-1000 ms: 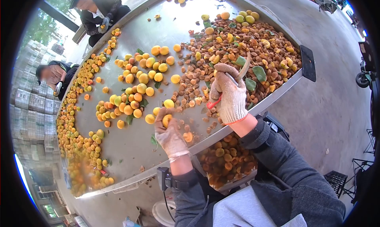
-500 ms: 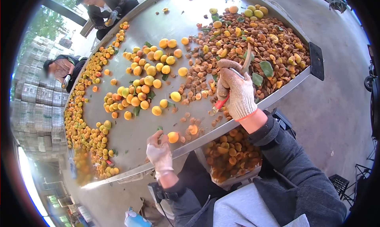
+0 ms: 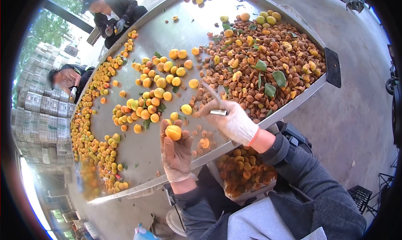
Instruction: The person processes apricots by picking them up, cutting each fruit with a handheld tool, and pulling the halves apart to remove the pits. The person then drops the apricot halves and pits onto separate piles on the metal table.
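My left hand (image 3: 178,154), in a stained white glove, is raised over the table's near edge with a whole yellow-orange apricot (image 3: 173,132) held in its fingers. To its right, my gloved right hand (image 3: 232,122) grips a slim tool with a curved, pale end (image 3: 211,93) pointing up and left. A short metal piece (image 3: 218,112) shows at its fingers; the rest of the tool is hidden. Apricot halves and stones lie on the metal between and below the hands. A loose group of whole apricots (image 3: 160,82) lies beyond my left hand.
A big heap of apricot stones (image 3: 255,58) with green leaves fills the right side of the metal table (image 3: 125,152). More apricots (image 3: 98,150) line its left edge. Below the near rim stands a container of apricot halves (image 3: 245,169). Two people (image 3: 115,14) work across the table.
My left hand has risen from the table with the apricot. The right hand has moved left and down toward it, and its tool has swung from upright to leaning left. A leaf now lies on the heap.
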Tool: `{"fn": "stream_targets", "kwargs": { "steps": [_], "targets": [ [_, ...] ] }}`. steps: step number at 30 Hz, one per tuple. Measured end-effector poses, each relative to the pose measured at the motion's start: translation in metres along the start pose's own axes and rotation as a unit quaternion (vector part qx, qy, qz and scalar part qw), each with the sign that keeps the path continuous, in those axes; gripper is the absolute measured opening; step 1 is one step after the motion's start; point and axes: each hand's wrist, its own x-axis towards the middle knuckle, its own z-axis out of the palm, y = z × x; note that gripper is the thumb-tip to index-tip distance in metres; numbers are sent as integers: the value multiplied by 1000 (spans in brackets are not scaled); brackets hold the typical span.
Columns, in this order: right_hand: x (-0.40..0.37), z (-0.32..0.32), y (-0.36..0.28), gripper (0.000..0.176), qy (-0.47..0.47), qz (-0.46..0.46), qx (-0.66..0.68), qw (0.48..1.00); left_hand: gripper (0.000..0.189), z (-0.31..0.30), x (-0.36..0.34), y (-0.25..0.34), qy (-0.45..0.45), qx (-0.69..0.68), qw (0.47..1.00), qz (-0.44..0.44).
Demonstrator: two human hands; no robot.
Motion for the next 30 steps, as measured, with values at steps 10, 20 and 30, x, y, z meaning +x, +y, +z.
{"fn": "stream_targets", "kwargs": {
  "steps": [10, 20, 30],
  "targets": [
    [-16, 14, 22, 38, -109, -99, -348, 926, 50, 6, 6, -33, 25, -16, 1000, -10],
    [-14, 18, 27, 40, -127, -71, -438, 887, 51, 19, -1, -33, 80, 79, 993, 40],
    [-3, 13, 33, 23, -244, 23, -346, 906, 53, 33, -2, -37, 149, 263, 953, 25]
  ]
}}
